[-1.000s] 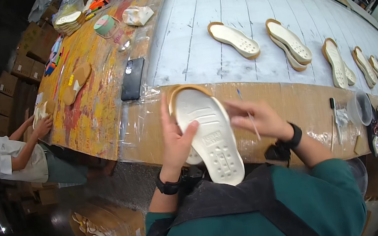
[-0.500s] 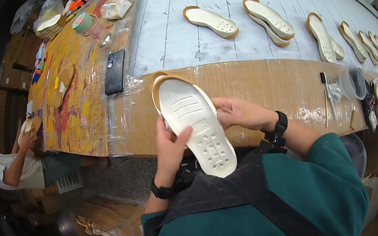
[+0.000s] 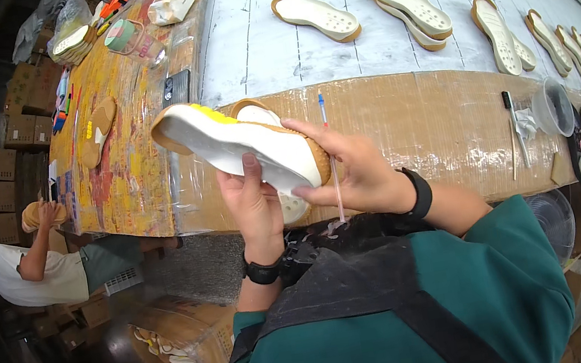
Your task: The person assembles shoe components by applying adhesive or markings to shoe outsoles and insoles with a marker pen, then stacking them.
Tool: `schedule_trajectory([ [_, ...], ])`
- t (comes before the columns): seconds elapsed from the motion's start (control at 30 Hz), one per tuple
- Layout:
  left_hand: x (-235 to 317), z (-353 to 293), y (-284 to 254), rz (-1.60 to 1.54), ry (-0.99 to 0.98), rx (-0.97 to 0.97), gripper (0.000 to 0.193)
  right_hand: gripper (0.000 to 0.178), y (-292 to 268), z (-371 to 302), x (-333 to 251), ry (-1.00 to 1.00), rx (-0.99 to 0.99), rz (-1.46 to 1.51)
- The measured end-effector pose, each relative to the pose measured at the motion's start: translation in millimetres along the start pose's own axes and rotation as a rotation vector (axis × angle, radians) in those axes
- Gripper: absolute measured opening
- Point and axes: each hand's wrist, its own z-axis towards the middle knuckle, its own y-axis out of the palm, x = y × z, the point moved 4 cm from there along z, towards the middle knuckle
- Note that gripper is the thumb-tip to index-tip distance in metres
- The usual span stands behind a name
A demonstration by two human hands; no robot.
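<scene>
Both hands hold a white shoe sole (image 3: 225,140) with a tan outer layer, tilted so that its smooth white side wall and a yellow patch on the edge show. My right hand (image 3: 359,168) grips its tan-trimmed right end, thumb below and fingers above. Below it, my left hand (image 3: 251,205) is closed with the thumb against the white side. A second sole (image 3: 257,114) lies behind the first, its tan-rimmed end and holed end (image 3: 294,209) showing; the left fingers' grip on it is partly hidden.
A pen (image 3: 323,110) lies on the cardboard (image 3: 402,129). Several soles (image 3: 318,17) stand along the white lined surface. At left are a phone (image 3: 177,88), a tan sole (image 3: 98,133) and a lidded cup (image 3: 124,38); at right, a brush (image 3: 509,113) and a clear tub (image 3: 552,107). A co-worker (image 3: 42,261) holds soles.
The upper sole has turned from its holed white face to its side wall and swung leftward, apart from the second sole. My right hand has moved round its end. The pen now shows.
</scene>
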Motion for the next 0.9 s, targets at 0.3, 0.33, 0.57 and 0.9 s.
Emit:
schedule_trajectory([
  [0.3,-4,2,-19,-0.694,-0.443,-0.255,0.052,0.051,-33,14,33,0.079,-0.115,0.305],
  [0.33,-4,0,-29,-0.584,-0.451,-0.212,0.051,0.047,-50,28,50,0.140,-0.031,0.202],
  [0.57,0,3,-49,0.559,-0.263,-0.169,0.085,0.054,-181,124,237,0.364,0.740,-0.744],
  [0.9,16,24,-46,1.573,-0.135,-0.204,0.064,0.035,-114,83,166,0.653,0.309,0.512],
])
